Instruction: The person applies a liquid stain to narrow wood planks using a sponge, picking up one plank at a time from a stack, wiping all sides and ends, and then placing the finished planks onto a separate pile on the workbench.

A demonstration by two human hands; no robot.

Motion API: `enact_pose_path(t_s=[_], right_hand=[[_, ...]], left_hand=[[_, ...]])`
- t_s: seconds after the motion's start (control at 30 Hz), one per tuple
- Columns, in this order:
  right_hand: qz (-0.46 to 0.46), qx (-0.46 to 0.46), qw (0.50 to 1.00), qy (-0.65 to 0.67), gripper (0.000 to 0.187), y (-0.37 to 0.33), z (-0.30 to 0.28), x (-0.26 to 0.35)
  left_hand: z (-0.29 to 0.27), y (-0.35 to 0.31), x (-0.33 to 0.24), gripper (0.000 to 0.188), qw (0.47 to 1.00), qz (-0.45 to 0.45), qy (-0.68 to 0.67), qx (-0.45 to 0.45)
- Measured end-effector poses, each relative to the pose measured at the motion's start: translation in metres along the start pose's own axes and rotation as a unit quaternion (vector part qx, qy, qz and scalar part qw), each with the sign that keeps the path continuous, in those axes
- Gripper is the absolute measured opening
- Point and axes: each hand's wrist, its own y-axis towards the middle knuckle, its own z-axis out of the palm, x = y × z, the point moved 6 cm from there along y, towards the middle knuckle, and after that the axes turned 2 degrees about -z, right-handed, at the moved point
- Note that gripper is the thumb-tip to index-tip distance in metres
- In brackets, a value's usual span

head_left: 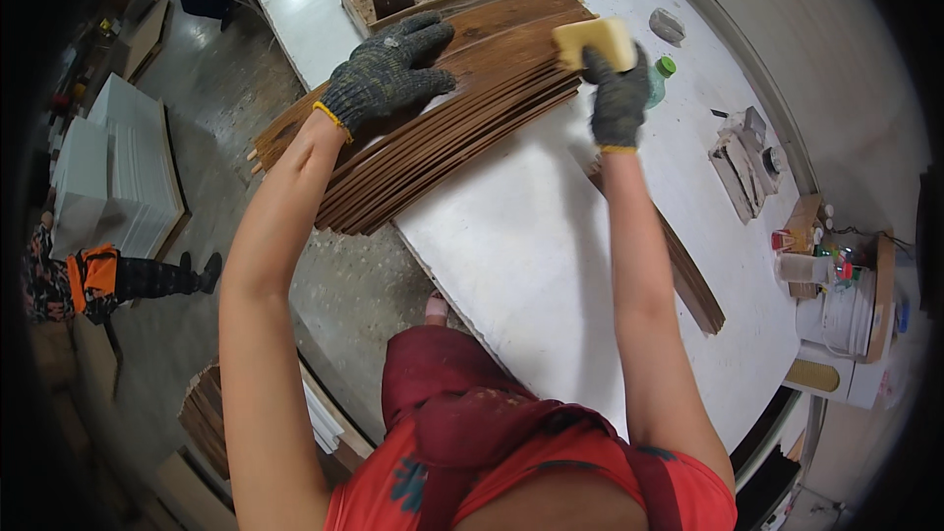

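Note:
A stack of dark brown wooden boards (501, 79) lies slantwise on the white table (492, 226), its left end reaching past the table edge. My left hand (388, 69), in a dark knitted glove with a yellow cuff, rests flat on the upper boards with the fingers stretched out. In the same kind of glove, my right hand (619, 103) grips a pale yellow sponge (596, 42) at the right end of the stack. The right hand is a little blurred. Whether the sponge touches the wood there, I cannot tell.
Behind the stack stands a box (433, 0) with a dark jar and sponge pieces. A green-capped bottle (661, 79) is just right of my right hand. Thin brown strips (688, 275) lie under my right forearm. Another person (98, 275) is at far left.

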Motion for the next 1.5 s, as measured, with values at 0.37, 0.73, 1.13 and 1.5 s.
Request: enact_pose_path(t_s=[0.37, 0.73, 1.13, 1.5], right_hand=[[0.037, 0.073, 0.988, 0.133, 0.023, -0.049, 0.031, 0.049], [-0.001, 0.105, 0.994, 0.004, 0.041, -0.058, 0.057, 0.029], [-0.031, 0.418, 0.908, -0.007, 0.054, -0.286, 0.191, 0.106], [0.323, 0.143, 0.935, -0.018, 0.051, -0.289, -0.088, 0.024]], left_hand=[[-0.009, -0.001, 0.034, 0.065, 0.99, 0.04, -0.103, 0.092], [-0.016, -0.026, 0.054, 0.086, 0.985, -0.064, -0.085, 0.136], [-0.012, -0.018, 0.062, 0.087, 0.99, -0.025, -0.072, 0.121], [-0.016, -0.034, 0.05, 0.067, 0.994, -0.05, 0.071, 0.067]])
